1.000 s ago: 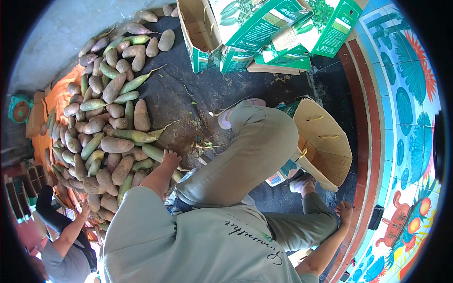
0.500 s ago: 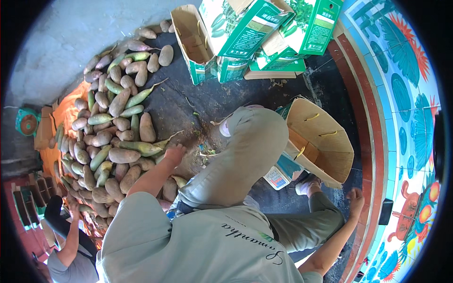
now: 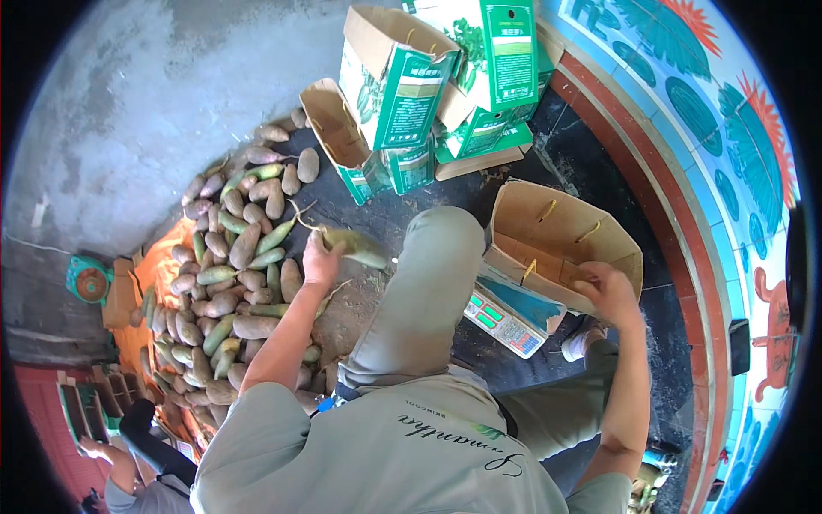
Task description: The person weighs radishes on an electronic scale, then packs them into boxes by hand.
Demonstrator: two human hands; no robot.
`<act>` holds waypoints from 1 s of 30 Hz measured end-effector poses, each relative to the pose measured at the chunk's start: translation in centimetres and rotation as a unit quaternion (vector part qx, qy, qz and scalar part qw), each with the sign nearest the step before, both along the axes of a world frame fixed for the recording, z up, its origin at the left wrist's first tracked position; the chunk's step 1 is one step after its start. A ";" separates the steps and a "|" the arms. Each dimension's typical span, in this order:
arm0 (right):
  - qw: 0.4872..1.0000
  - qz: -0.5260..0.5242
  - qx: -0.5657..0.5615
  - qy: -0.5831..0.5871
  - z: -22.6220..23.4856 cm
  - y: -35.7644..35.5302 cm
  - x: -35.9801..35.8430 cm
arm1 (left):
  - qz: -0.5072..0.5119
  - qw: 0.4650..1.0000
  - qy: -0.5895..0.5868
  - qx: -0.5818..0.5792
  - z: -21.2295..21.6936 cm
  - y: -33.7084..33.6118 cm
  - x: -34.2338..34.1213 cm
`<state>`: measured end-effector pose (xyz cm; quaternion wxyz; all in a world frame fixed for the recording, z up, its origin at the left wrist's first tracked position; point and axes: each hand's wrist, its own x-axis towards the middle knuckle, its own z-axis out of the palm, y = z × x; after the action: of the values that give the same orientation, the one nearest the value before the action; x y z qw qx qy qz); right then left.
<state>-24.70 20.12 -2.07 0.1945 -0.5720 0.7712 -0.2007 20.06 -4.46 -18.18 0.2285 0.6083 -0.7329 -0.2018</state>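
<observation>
Mid-frame, the left hand (image 3: 322, 257)'s fingers are clamped on a radish (image 3: 364, 249) near its root end, probably as an easy grip. At right, the right hand (image 3: 611, 295)'s fingers curl at the box (image 3: 522, 206)'s rim, perhaps steadying it; whether they pinch, I cannot tell. A scale (image 3: 505, 325) juts out below. Dark floor (image 3: 419, 199) bears the pile (image 3: 245, 244) at left; grey wall (image 3: 171, 94) upper left, painted tiles (image 3: 723, 184) right.

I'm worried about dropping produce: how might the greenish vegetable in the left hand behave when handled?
The greenish vegetable is probably stiff, jutting from the left hand without sagging. Its rounded sides suggest it could roll.
</observation>
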 end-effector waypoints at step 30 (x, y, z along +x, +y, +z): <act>0.948 0.127 0.201 0.212 -8.4 -1.9 0.2 | -0.148 0.885 0.309 0.316 11.0 7.7 -32.8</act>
<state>-24.54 18.25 -10.52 0.1614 -0.6435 0.7399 0.1111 -12.71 3.22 -7.16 0.2067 0.4395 -0.6042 -0.6317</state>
